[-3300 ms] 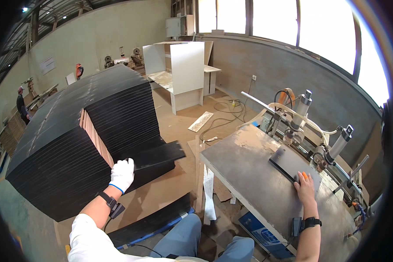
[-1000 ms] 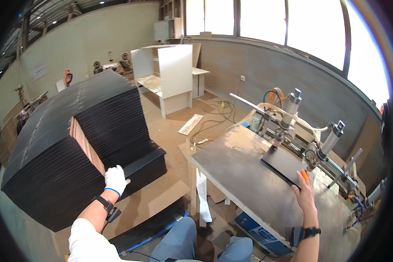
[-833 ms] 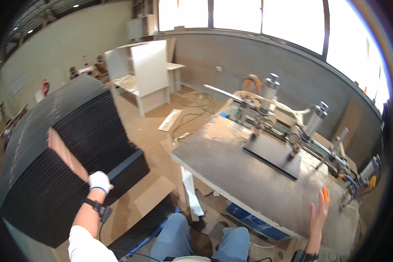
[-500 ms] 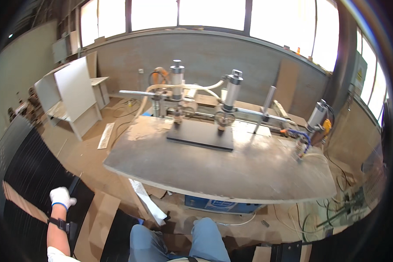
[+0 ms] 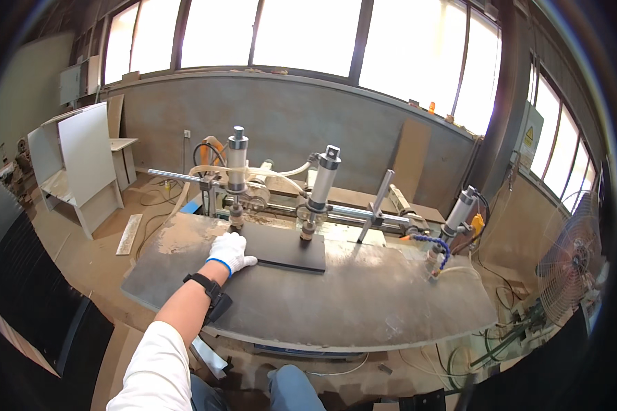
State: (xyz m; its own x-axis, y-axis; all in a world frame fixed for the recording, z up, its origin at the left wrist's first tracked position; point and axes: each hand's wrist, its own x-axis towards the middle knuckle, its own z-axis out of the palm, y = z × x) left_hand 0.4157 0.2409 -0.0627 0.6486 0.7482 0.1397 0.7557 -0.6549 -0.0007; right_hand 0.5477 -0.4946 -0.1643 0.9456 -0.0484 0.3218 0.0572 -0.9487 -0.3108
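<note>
My left hand (image 5: 230,254), in a white knit glove with a blue cuff, is at the left end of a flat black panel (image 5: 284,251). Its fingers close over that end, and the thumb lies along the front edge; the fingertips are partly hidden. The panel rests on a worn grey worktable (image 5: 363,294). Above its back edge stand two upright pneumatic cylinders, a left one (image 5: 237,161) and a right one (image 5: 323,179), their feet at the panel. A dark strap device (image 5: 209,291) sits on my left wrist. My right hand is out of the picture.
A third cylinder (image 5: 459,211) with a blue hose stands at the table's right end. Further right is a large fan (image 5: 574,262). Stacked black panels (image 5: 38,288) stand at left, near a white cabinet (image 5: 86,161). Cables and hoses lie on the floor.
My left hand has moved from beside the stacked black panels at lower left, up and right to the panel on the worktable. The view has shifted too.
</note>
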